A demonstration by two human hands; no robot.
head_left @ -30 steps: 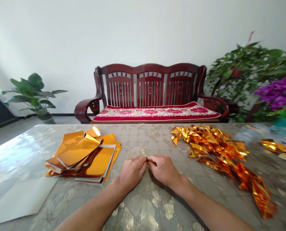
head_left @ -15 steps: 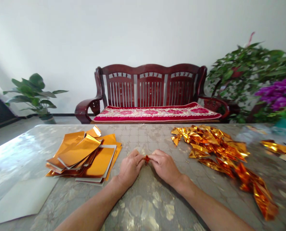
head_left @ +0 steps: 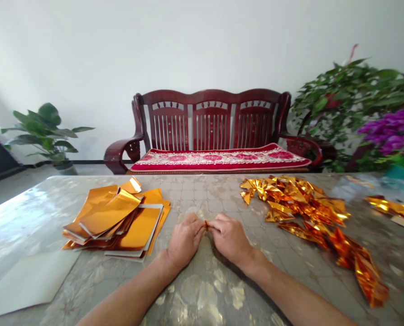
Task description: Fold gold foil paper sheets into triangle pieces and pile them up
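pinching a gold foil twist (head_left: pixel 206 224) between closed fingers (head_left: pixel 198 225) of left hand (head_left: pixel 185 241) and right hand (head_left: pixel 228 238)

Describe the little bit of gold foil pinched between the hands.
The small crinkled bit of orange-gold foil has a shiny metallic look. It is gripped between the fingertips of the left hand and the right hand, which hide most of it, so its full shape cannot be seen. Only a narrow sliver shows between the fingers.
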